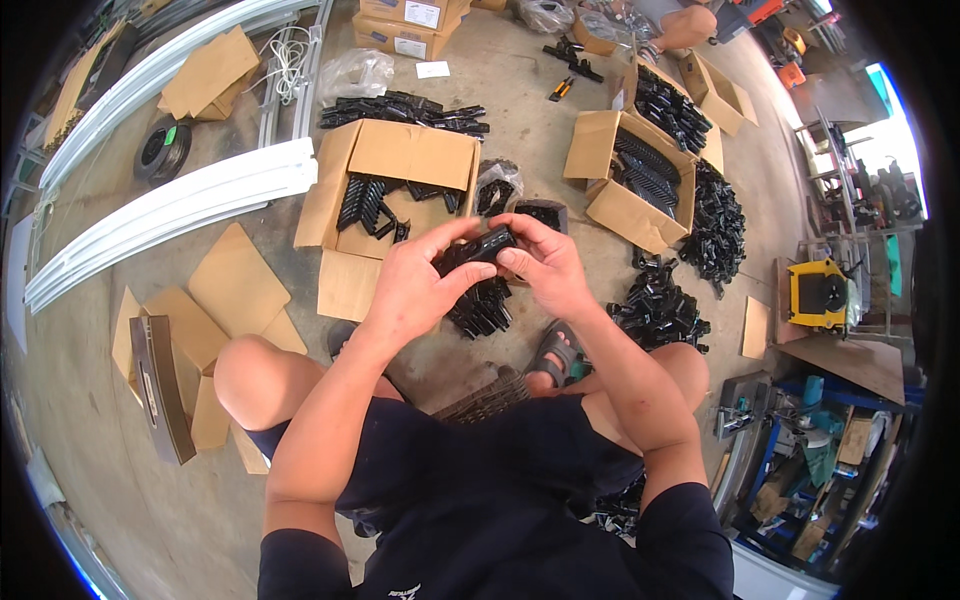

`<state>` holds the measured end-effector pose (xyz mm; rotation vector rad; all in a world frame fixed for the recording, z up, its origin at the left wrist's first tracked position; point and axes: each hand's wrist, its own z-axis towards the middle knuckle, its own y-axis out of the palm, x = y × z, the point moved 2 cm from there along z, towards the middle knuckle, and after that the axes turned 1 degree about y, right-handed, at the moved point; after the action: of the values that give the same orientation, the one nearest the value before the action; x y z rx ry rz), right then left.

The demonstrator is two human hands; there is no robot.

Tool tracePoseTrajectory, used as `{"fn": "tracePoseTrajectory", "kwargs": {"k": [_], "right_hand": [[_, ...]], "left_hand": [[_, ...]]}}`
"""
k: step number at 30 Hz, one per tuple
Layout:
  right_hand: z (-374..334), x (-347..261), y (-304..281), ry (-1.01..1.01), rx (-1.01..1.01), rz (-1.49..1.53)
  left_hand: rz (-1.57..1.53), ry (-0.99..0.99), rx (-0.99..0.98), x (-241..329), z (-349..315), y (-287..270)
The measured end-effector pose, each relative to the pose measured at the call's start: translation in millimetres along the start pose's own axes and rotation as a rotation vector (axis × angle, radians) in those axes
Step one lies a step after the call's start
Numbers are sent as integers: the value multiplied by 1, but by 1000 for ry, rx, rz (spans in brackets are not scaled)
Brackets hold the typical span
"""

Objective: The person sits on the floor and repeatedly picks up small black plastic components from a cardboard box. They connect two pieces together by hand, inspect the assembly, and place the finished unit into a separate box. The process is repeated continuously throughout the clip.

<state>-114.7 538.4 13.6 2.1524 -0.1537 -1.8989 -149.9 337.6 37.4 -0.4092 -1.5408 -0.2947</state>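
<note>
Both hands are raised in front of me around a glossy black plastic piece (492,243), short and elongated. My left hand (420,280) grips its left part with the fingers curled behind it. At the other end, the thumb and fingers of my right hand (552,268) pinch the piece. Fingers cover much of it, so its exact kind does not show. Below and behind the hands lies a small heap of similar black parts (482,312). Just left of it, an open cardboard box (415,150) holds more black parts (365,203) laid in rows.
To the right, another open box (640,225) is filled with black parts, beside large loose piles (715,225) on the floor. White metal profiles (180,215) stretch across the left. Flattened cardboard (235,285) lies by my left knee. An orange-handled cutter (562,89) rests far off.
</note>
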Motion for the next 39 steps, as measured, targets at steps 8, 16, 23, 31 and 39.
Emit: {"fn": "tracePoseTrajectory", "kwargs": {"k": [8, 16, 23, 31, 39], "right_hand": [[0, -11, -3, -60, 42, 16], [-3, -22, 5, -109, 88, -75], [-2, -30, 10, -104, 109, -155], [8, -30, 16, -79, 150, -109], [88, -47, -9, 3, 89, -458]], "left_hand": [[333, 359, 197, 3, -6, 4], [14, 345, 193, -9, 0, 13], [-250, 169, 147, -9, 1, 15], [-315, 108, 151, -10, 7, 14], [-777, -63, 336, -15, 21, -13]]}}
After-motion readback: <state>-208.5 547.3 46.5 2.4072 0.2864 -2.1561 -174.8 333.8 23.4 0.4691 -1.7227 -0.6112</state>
